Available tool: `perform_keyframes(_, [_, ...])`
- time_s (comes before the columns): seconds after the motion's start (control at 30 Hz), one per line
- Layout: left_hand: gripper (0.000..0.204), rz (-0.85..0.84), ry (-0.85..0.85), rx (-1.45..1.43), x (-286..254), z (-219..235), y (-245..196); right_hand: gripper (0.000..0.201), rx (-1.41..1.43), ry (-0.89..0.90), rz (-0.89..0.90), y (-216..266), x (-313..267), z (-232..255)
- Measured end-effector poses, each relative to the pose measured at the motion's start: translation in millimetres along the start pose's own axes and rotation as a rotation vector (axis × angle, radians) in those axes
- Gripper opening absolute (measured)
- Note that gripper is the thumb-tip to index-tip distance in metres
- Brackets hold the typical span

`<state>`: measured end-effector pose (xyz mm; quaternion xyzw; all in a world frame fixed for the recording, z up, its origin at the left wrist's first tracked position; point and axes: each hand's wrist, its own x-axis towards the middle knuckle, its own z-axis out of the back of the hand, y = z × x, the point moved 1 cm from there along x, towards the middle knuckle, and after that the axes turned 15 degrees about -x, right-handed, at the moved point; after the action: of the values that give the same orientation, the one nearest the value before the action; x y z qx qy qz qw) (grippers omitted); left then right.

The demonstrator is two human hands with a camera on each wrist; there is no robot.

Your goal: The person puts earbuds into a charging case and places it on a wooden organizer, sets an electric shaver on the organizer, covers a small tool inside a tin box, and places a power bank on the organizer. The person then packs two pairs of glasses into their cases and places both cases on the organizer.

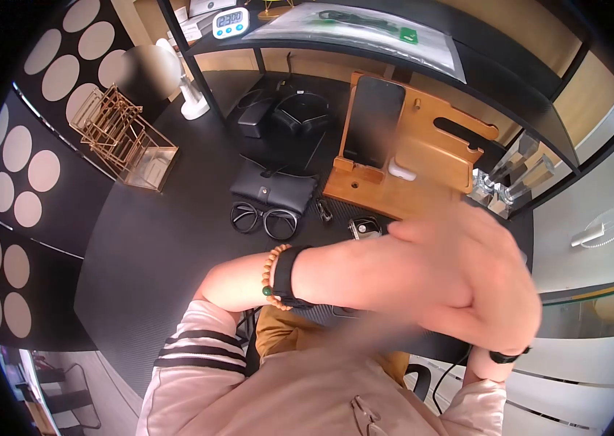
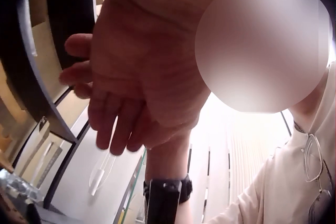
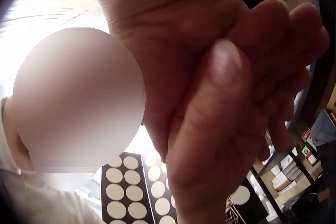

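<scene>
My two hands meet palm to palm in front of my chest, above the black desk (image 1: 154, 247), and look blurred. My left hand (image 1: 423, 258) reaches across from the left; its wrist wears a bead bracelet (image 1: 269, 276) and a black strap. My right hand (image 1: 503, 312) comes up from the lower right and lies against it. In the left wrist view my left hand (image 2: 142, 61) shows its palm, with the right wrist's black band (image 2: 164, 198) below. In the right wrist view my right hand (image 3: 173, 29) touches the left hand (image 3: 210, 150). Neither hand holds anything.
On the desk lie black-framed glasses (image 1: 263, 219), a black case (image 1: 273, 187), a small watch (image 1: 364, 227) and a wooden stand (image 1: 423, 156) holding a phone (image 1: 374, 120). A gold wire rack (image 1: 122, 138) stands at the left. A timer (image 1: 231, 22) sits on the shelf.
</scene>
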<state>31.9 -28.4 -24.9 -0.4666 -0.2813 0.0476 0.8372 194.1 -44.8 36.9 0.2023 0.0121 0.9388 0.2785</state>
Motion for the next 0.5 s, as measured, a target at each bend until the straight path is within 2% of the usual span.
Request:
perform_keyframes(0.03, [0.011, 0.014, -0.016, -0.015, -5.6, 4.3, -2.6, 0.055, 0.052, -0.067, -0.079, 3.4, 0.3, -10.1])
perform_keyframes(0.07, [0.011, 0.028, -0.031, -0.029, -6.8, 8.6, -5.7, 0.055, 0.047, -0.067, -0.086, 2.3, 2.7, -8.4])
perform_keyframes(0.1, [0.013, 0.096, 0.048, 0.024, -4.1, 12.1, -8.6, 0.061, 0.158, -0.131, -0.021, -0.2, 6.9, -5.4])
perform_keyframes(0.13, [0.013, 0.091, 0.059, 0.016, -0.4, 12.9, -10.3, 0.068, 0.268, -0.196, 0.04, -1.5, 7.5, -3.6])
perform_keyframes(0.17, [0.014, 0.128, 0.094, 0.128, 3.8, 12.8, -10.3, 0.068, 0.262, -0.2, 0.022, 1.5, 7.7, -8.3])
perform_keyframes(0.2, [0.014, 0.161, 0.133, 0.236, 8.6, 11.9, -10.7, 0.062, 0.336, -0.319, -0.074, 5.2, 8.6, -16.9])
perform_keyframes(0.23, [0.017, 0.093, 0.03, 0.088, 7.9, 15.4, -16.4, 0.059, 0.405, -0.441, -0.173, 5.9, 6.0, -23.6])
perform_keyframes(0.27, [0.017, 0.086, 0.053, 0.071, 6.7, 17.3, -16.3, 0.059, 0.396, -0.448, -0.201, -0.4, 4.7, -27.4])
perform_keyframes(0.33, [0.018, 0.148, 0.146, 0.165, 5.0, 19.7, -12.5, 0.059, 0.443, -0.229, -0.009, -17.0, 7.8, -32.9])
perform_keyframes(0.37, [0.018, 0.046, 0.182, 0.275, 2.8, 20.0, -5.4, 0.053, 0.458, -0.192, -0.053, -18.3, 7.4, -32.6])
perform_keyframes(0.4, [0.018, 0.042, 0.198, 0.264, 3.2, 19.4, -5.2, 0.053, 0.456, -0.2, -0.071, -15.9, 8.5, -31.1])
perform_keyframes(0.47, [0.005, 0.017, 0.03, 0.246, 3.4, 19.6, -10.8, 0.078, 0.589, -0.056, -0.364, -14.0, 11.4, -31.6])
perform_keyframes(0.5, [0.004, 0.091, 0.056, 0.231, 2.8, 20.8, -14.4, 0.082, 0.569, -0.047, -0.313, -19.9, 10.0, -35.8])
